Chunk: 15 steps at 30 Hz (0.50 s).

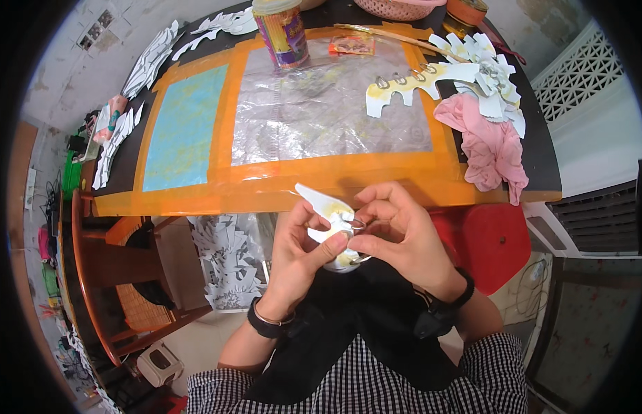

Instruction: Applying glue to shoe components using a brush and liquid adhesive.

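Close in front of me, a white cut-out piece (325,205) with yellowish smears is gripped in my left hand (298,238), thumb pressed on its face. At its right edge my right hand (393,238) pinches a small metal ring (359,224), fingertips nearly touching my left thumb. A second metal ring seems to show at the piece's lower edge, partly hidden by my fingers. On the table lies a similar scalloped white piece (421,81), yellow-smeared, with several metal rings along its upper edge.
The table (404,178) carries orange tape and plastic film. On it are a purple can (281,34), a brush (390,33), a pink cloth (483,145) and a heap of white pieces (497,76). A red stool (490,245) and a wooden chair (128,269) stand below.
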Motion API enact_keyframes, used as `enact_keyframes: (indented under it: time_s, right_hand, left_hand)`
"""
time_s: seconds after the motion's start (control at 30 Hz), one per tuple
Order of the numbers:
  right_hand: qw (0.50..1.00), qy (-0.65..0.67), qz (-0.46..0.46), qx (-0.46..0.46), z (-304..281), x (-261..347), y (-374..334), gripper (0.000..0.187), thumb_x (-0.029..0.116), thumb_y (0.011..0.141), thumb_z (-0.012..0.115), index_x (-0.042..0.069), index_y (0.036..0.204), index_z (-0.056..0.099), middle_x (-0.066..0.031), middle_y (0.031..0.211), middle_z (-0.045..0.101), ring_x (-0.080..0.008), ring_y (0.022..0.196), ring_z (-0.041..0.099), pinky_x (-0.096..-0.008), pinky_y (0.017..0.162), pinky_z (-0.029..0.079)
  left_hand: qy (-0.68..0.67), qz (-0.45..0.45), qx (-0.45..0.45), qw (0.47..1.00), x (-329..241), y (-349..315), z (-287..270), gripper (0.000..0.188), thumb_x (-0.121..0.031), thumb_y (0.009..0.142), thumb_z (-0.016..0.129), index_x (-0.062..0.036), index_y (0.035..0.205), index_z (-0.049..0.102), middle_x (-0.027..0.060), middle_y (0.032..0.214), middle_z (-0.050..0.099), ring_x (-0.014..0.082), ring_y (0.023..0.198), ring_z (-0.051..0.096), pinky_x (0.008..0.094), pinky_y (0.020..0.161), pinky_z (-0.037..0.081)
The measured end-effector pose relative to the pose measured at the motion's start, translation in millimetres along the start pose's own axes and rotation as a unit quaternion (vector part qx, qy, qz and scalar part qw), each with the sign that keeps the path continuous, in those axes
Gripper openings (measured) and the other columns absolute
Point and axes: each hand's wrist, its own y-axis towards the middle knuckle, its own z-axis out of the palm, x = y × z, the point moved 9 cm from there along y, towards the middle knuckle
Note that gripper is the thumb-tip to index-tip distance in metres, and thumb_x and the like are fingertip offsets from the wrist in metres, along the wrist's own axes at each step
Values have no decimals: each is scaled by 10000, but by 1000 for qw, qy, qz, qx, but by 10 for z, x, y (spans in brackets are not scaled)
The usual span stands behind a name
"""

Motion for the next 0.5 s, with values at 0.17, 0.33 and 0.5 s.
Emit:
enact_keyframes:
  time_s: [0.17, 0.33, 0.5]
  right_hand:
    - [1000, -1, 16, 0, 63, 1, -12, 457, -22, 881, 717, 32, 1224, 420, -52, 990, 631, -101, 989, 600, -254, 864, 491]
    - [996, -64, -49, -31, 56, -29, -5, 420, -14, 886, 706, 24, 1201, 430, -51, 955, 642, -99, 943, 622, -261, 840, 511]
    - [984, -147, -90, -50, 130, 94, -58, 366, -6, 882, 693, 3, 1166, 463, -81, 930, 674, -128, 847, 665, -279, 779, 549]
  left_hand:
    - [-24, -95, 20, 995, 191, -110, -97, 389, -71, 918, 699, -40, 1283, 567, 43, 1084, 656, 107, 990, 619, 257, 844, 511]
    - [-14, -15, 50, 999, -96, -112, 11, 325, -128, 936, 704, -20, 1218, 585, 56, 1120, 671, 109, 977, 631, 272, 842, 502]
    - [106, 48, -20, 993, -86, -34, -37, 174, -170, 965, 687, -21, 1046, 649, 16, 945, 691, 67, 836, 621, 217, 748, 492]
